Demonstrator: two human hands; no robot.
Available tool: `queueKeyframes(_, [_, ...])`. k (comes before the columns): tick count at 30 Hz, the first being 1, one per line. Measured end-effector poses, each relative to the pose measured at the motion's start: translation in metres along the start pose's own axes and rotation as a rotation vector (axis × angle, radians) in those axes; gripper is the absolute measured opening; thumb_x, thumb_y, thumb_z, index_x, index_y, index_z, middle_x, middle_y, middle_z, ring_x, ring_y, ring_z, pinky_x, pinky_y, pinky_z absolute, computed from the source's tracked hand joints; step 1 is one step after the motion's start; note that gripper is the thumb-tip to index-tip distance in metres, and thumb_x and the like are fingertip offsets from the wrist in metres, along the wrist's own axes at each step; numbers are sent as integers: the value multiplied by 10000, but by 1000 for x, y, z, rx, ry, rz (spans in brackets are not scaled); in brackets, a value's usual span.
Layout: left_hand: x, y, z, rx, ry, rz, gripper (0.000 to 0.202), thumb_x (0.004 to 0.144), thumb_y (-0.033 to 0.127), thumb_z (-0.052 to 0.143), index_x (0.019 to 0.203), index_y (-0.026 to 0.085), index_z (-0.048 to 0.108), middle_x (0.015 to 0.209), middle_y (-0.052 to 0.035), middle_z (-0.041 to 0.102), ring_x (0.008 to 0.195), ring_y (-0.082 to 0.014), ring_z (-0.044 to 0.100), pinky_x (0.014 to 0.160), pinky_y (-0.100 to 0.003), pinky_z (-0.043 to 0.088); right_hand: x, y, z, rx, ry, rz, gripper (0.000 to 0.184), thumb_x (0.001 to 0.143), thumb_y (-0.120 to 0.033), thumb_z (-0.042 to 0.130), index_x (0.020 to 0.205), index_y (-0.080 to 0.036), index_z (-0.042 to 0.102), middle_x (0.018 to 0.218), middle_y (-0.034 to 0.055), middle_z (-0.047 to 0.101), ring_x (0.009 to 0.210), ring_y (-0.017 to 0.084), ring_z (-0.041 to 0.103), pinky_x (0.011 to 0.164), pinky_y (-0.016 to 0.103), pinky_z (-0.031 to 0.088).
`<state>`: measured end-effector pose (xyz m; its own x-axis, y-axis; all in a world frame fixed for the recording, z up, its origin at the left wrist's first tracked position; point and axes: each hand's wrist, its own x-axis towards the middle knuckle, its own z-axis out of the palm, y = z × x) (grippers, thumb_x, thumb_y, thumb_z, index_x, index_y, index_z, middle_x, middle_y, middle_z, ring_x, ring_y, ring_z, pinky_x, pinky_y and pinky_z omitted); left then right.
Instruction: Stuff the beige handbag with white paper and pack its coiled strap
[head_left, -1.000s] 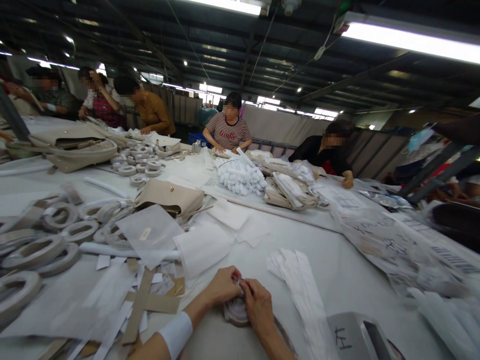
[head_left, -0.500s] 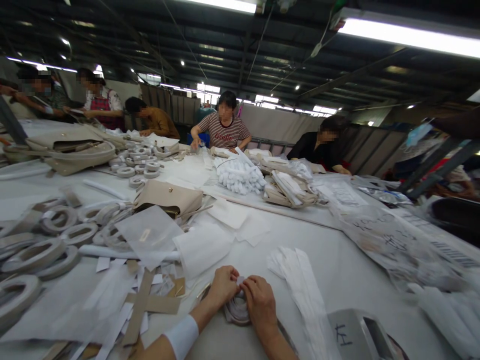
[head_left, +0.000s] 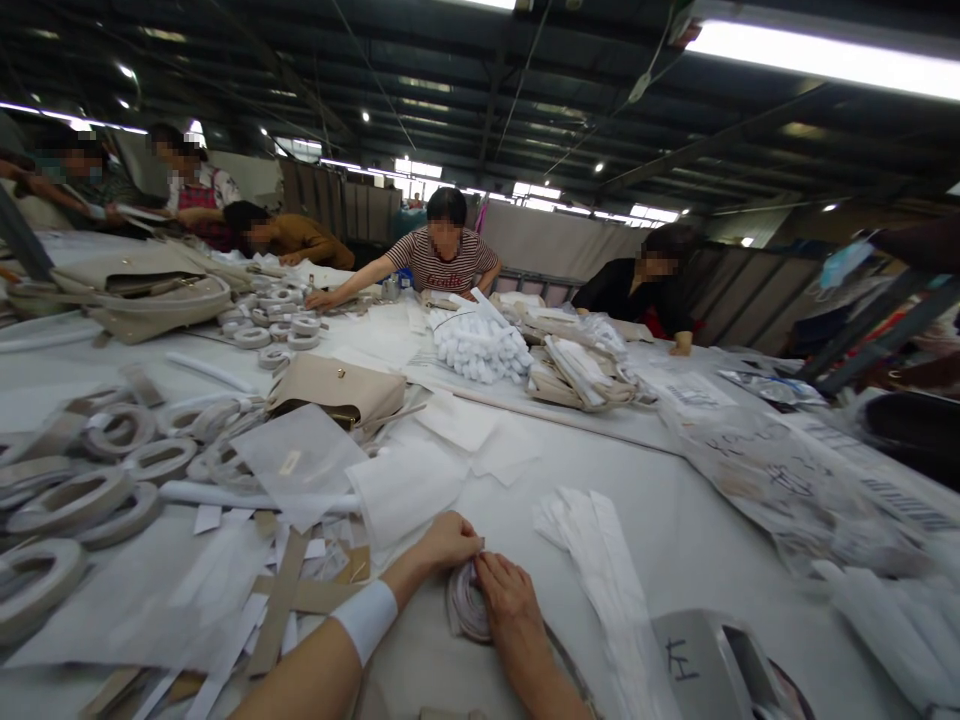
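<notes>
A pale grey-beige strap wound into a flat coil (head_left: pixel 466 602) lies on the table between my hands. My right hand (head_left: pixel 514 600) curves around the coil's right side, its fingers resting along the upper edge. At the top of the coil, my left hand (head_left: pixel 448 540) pinches a small pale piece, mostly covered by the fingertips. A white band circles my left forearm. Right of the hands lies a bundle of white strips (head_left: pixel 600 560). Near the front edge sits a grey tape dispenser-like device (head_left: pixel 709 660) with a black mark on it.
Many coiled straps (head_left: pixel 120 430) and paper scraps cover the left side. A beige bag (head_left: pixel 337 388) stands beyond the white sheets (head_left: pixel 409 490). Farther back lie white rolls (head_left: pixel 480 345) and stacked bag parts (head_left: pixel 574 375). Plastic bags (head_left: pixel 787 480) lie right. Several co-workers sit around the table.
My left hand has shifted slightly up, and its wrist has turned. My right hand lies flatter over the coil. The co-worker opposite has stretched an arm toward the small coils.
</notes>
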<state>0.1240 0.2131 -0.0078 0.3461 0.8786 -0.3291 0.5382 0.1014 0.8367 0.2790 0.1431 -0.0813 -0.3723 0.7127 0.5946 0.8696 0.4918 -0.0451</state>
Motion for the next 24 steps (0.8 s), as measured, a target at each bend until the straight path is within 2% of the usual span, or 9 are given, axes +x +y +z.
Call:
queueKeyframes(4, [4, 9, -3, 125, -5, 28, 249, 855, 346, 635, 742, 125, 625, 702, 25, 618, 681, -141, 603, 674, -299, 505, 1, 0, 0, -15, -8, 3, 415, 871, -29, 349, 1153, -203, 599, 1092, 81, 677, 1003, 237, 596, 819, 392, 457])
queueKeyframes(12, [-4, 20, -10, 285, -20, 126, 242, 890, 354, 588, 793, 137, 632, 777, -4, 647, 792, -159, 623, 796, -360, 507, 18, -4, -24, 69, -132, -30, 388, 849, -18, 416, 1172, -154, 583, 1116, 90, 661, 1016, 223, 596, 834, 346, 515])
queueKeyframes(16, [-1, 20, -11, 340, -23, 101, 242, 886, 366, 592, 814, 138, 633, 819, -16, 656, 804, -161, 623, 804, -367, 507, 12, -1, -14, 97, -91, -35, 404, 860, -29, 366, 1178, -145, 587, 1112, 98, 663, 1011, 225, 595, 846, 351, 520])
queueKeyframes(21, [4, 13, -6, 364, 22, 12, 262, 910, 379, 556, 859, 132, 625, 891, -38, 653, 847, -169, 622, 819, -382, 508, -4, 5, 6, 134, 72, -35, 481, 838, -15, 325, 1212, -176, 580, 1117, 81, 666, 1050, 218, 584, 867, 361, 514])
queueKeyframes(24, [4, 7, -3, 352, 42, -1, 261, 919, 376, 541, 861, 135, 622, 904, -37, 650, 869, -170, 617, 837, -387, 500, -6, 5, 7, 144, 60, -13, 486, 831, -8, 327, 1209, -180, 578, 1126, 77, 663, 1060, 219, 577, 881, 363, 499])
